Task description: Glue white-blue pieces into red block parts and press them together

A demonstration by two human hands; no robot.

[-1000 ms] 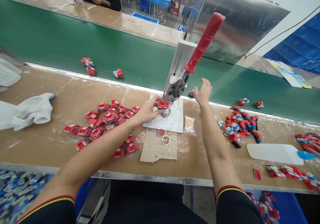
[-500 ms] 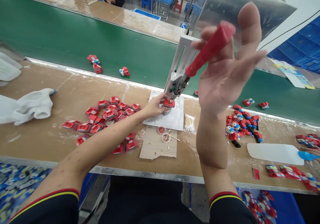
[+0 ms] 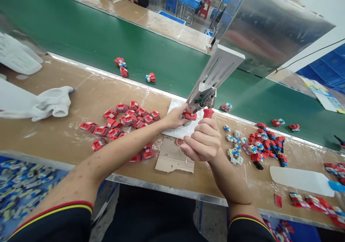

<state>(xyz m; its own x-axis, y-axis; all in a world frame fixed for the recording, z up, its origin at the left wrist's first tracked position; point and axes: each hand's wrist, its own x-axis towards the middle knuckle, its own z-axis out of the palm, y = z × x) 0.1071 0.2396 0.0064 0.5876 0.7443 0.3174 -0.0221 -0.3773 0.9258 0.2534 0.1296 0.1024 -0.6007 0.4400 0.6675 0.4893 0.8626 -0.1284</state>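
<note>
Since half a second ago the red lever handle (image 3: 207, 113) has swung from high at 1 o'clock down toward the person, and the right hand (image 3: 202, 141), then spread loosely about it, is now wrapped tight around it; only the handle's top end shows above the fist.

The left hand (image 3: 176, 116) pinches a small red piece (image 3: 190, 116) between thumb and fingertips, holding it on the white base plate (image 3: 175, 130) right under the head of the press (image 3: 203, 97).

The piece lies at about 10 o'clock from the right grip, close by, while the left grip touches it from 9 o'clock. The lever's long axis runs from the fist up to the press head at 12 o'clock, and the metal post (image 3: 219, 67) slants on toward 1 o'clock.

On the counter (image 3: 67, 127) a heap of red pieces (image 3: 126, 121) lies at 9 o'clock from the press, another mixed heap (image 3: 258, 146) at 3 o'clock. The green belt (image 3: 81, 33) runs behind.
</note>
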